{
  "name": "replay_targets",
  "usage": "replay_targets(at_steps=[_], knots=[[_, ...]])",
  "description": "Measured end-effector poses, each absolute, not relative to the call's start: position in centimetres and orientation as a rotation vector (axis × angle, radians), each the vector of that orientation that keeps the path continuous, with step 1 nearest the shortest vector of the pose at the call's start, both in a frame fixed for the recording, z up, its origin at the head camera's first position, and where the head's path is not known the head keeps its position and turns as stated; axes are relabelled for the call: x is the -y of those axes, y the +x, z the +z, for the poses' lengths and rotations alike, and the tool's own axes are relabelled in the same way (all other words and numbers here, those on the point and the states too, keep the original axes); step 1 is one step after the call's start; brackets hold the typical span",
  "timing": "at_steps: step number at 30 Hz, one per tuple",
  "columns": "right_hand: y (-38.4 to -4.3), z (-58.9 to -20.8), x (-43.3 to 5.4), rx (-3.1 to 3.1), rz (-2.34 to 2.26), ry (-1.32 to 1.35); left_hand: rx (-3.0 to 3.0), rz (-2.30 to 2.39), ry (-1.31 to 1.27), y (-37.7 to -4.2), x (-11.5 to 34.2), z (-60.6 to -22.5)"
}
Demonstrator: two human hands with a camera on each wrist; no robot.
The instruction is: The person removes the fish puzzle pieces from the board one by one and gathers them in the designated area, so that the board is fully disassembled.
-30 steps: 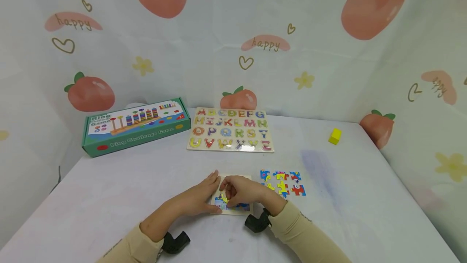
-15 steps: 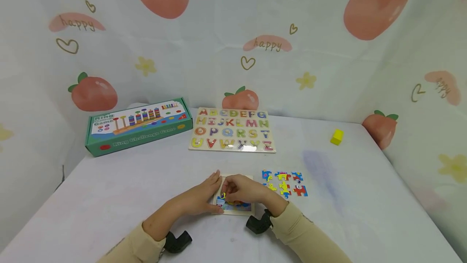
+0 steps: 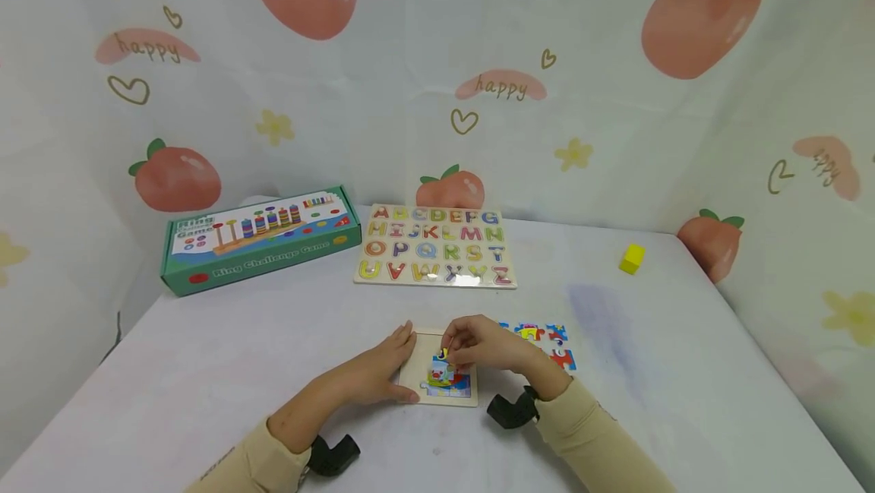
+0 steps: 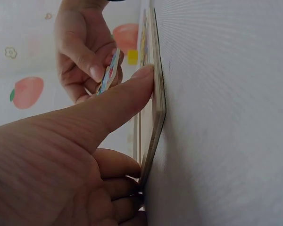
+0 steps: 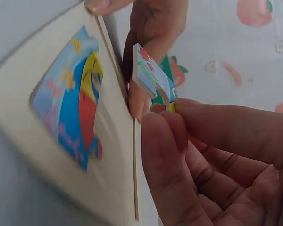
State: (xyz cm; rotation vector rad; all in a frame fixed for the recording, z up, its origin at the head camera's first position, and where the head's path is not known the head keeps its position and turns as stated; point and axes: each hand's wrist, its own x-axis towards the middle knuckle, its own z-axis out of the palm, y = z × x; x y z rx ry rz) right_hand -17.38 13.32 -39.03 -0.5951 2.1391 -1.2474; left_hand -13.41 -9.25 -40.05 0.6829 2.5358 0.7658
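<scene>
A pale wooden jigsaw board (image 3: 415, 368) lies flat before me. My left hand (image 3: 369, 370) rests along its left side, fingers extended, with the thumb on the near edge. Just above the board, my right hand (image 3: 487, 342) pinches a jigsaw piece (image 5: 153, 77) between thumb and fingers. The right wrist view shows this piece tilted, light blue with red and green print. Joined pieces (image 5: 70, 99) with blue, yellow and red print fill one end of the recess; bare wood shows beside them. Loose jigsaw pieces (image 3: 562, 358) lie right of the board, partly hidden by the right hand.
Behind the work lies an alphabet puzzle board (image 3: 434, 247) with colourful letters. A green Ring Challenge Game box (image 3: 263, 241) stands at the back left. Toward the back right sits a yellow block (image 3: 632, 258). Printed white cloth (image 3: 383, 128) hangs behind the table.
My right hand has lifted the jigsaw piece from low over the recess and moved it up and to the right. The left hand stays on the board.
</scene>
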Motion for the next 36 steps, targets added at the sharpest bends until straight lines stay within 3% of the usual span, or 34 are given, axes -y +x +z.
replay_targets(at_steps=[24, 36], knots=[[-15.9, -40.1, -20.8, -2.166, -1.284, -0.522, -2.534, 0.747, 0.641, -13.2, 9.0, -39.9], [-14.7, -40.2, -21.8, -2.242, -1.242, -0.494, -2.532, 0.744, 0.643, -13.3, 9.1, -40.0]])
